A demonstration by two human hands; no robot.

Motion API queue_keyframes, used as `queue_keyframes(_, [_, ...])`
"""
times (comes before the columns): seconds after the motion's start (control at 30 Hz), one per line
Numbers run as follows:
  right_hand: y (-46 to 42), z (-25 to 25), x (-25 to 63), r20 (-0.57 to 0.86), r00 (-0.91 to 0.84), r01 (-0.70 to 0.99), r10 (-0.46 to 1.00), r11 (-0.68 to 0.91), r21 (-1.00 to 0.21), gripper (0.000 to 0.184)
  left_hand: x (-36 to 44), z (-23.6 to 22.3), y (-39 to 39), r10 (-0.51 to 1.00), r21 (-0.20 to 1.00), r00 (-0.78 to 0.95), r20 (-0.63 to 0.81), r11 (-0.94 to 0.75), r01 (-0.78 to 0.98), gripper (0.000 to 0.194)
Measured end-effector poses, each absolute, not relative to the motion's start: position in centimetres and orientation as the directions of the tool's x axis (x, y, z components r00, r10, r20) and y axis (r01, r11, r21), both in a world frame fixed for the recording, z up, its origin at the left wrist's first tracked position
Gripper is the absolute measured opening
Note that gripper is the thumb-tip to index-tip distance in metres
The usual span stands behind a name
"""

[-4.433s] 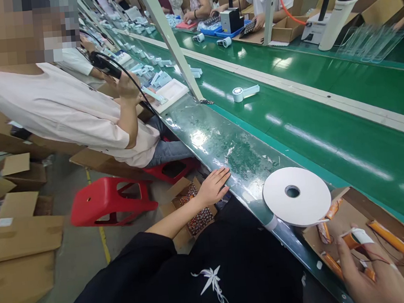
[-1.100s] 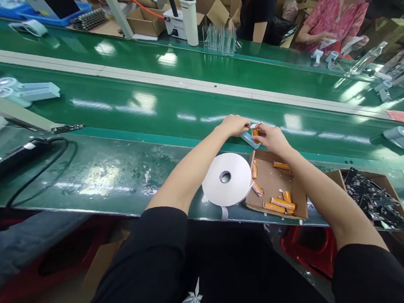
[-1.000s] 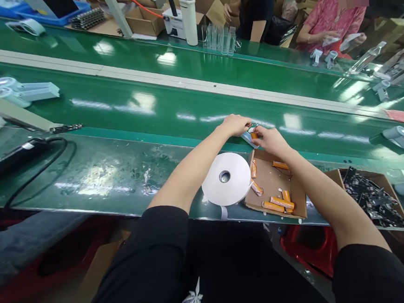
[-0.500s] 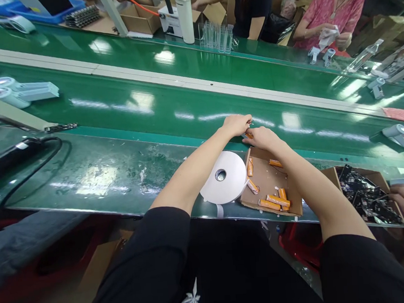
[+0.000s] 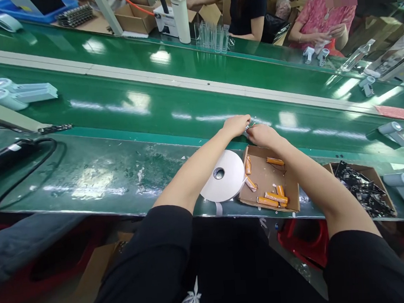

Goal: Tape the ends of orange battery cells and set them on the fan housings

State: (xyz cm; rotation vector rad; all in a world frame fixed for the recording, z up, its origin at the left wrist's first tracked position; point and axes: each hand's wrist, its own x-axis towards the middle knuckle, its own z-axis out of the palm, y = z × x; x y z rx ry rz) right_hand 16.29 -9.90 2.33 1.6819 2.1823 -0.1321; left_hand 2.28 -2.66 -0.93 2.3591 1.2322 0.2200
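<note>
Two bare hands meet over the near edge of the green belt (image 5: 113, 91), just beyond the far wall of a shallow cardboard tray (image 5: 264, 178). Left hand (image 5: 237, 125) reaches in from the left, right hand (image 5: 262, 135) from the right; fingertips nearly touch.

Key relation: a small pale-blue piece (image 5: 247, 128) sits in the narrow gap, directly at both sets of fingertips. It lies to the right of and slightly below the left hand, at the left end of the right hand. Neither hand is clearly nearer. Long axis not readable; only a sliver shows.

Grip: left fingers curled in, seemingly pinched on the piece. Right fingers bent against the same spot; cannot tell whether they grasp it, something else, or nothing. Knuckles screen the rest.

Tray sits on the metal bench (image 5: 116, 170), nearer the right hand; right forearm (image 5: 311, 180) passes along its right side. Inside, several orange cylinders (image 5: 276, 198): one group crossed near the front wall, mostly lying left to right; others by the left wall, pointing roughly away from the body.

White reel (image 5: 231, 177) lies flat just left of the tray, partly covered by the left forearm (image 5: 193, 173). Farther right, beyond the right forearm, an open box of black parts (image 5: 362, 190).
</note>
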Motion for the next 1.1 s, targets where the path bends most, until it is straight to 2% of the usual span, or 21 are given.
queue_keyframes(0.33, [-10.4, 4.5, 18.4, -0.323, -0.175, 0.959, 0.930, 0.235, 0.157, 0.040, 3.5, -1.4, -2.7, 0.806, 0.492, 0.586, -0.084, -0.478, 0.728, 0.033])
queue_keyframes(0.57, [-10.5, 2.7, 17.9, -0.335, -0.078, 0.974, 0.939, 0.143, 0.174, 0.041, 4.1, -1.2, -2.8, 0.800, 0.510, 0.594, -0.090, -0.475, 0.717, 0.032])
queue_keyframes(0.83, [-10.5, 2.2, 18.8, -0.357, -0.069, 0.971, 0.932, 0.145, 0.189, 0.040, 4.9, -0.8, -3.5, 0.796, 0.529, 0.599, -0.090, -0.471, 0.706, 0.031])
queue_keyframes(1.0, [-10.5, 2.0, 19.7, -0.353, -0.129, 0.968, 0.927, 0.195, 0.159, 0.038, 4.0, 0.3, -5.4, 0.787, 0.534, 0.616, -0.015, -0.515, 0.671, 0.045])
queue_keyframes(1.1, [-10.5, 1.6, 20.8, -0.322, -0.219, 0.960, 0.921, 0.262, 0.098, 0.037, 0.4, 1.0, -8.9, 0.760, 0.524, 0.644, 0.086, -0.584, 0.619, 0.049])
